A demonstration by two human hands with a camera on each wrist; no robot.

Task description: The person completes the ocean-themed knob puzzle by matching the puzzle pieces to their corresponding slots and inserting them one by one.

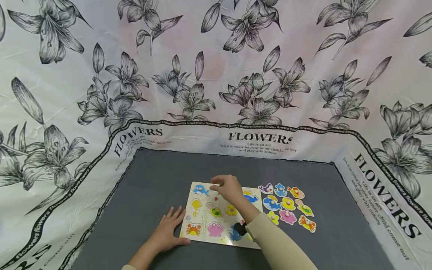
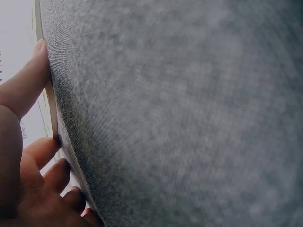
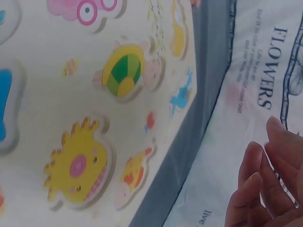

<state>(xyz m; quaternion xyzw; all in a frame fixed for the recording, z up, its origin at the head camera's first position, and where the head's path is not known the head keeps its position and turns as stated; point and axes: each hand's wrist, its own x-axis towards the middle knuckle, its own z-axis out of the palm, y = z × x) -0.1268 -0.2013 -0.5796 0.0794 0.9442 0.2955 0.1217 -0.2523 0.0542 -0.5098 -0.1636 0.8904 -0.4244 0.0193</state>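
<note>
A wooden peg puzzle board (image 1: 206,235) with sea-animal pieces lies on the grey table cover (image 1: 152,187). My left hand (image 1: 168,228) lies flat on the cover, fingers straight, its fingertips (image 2: 29,85) against the board's left edge (image 2: 50,106). My right hand (image 1: 218,185) hovers over the top of the board with loosely bent fingers (image 3: 258,189), and nothing shows between them. Below it the right wrist view shows the board (image 3: 52,90) with a green turtle piece (image 3: 122,71) and a yellow piece (image 3: 78,165) seated in it.
Several loose animal pieces (image 1: 288,204) lie in a cluster on the cover just right of the board. A white cloth printed with black flowers (image 1: 216,75) rises behind and at both sides. Grey cover (image 2: 189,118) fills the left wrist view.
</note>
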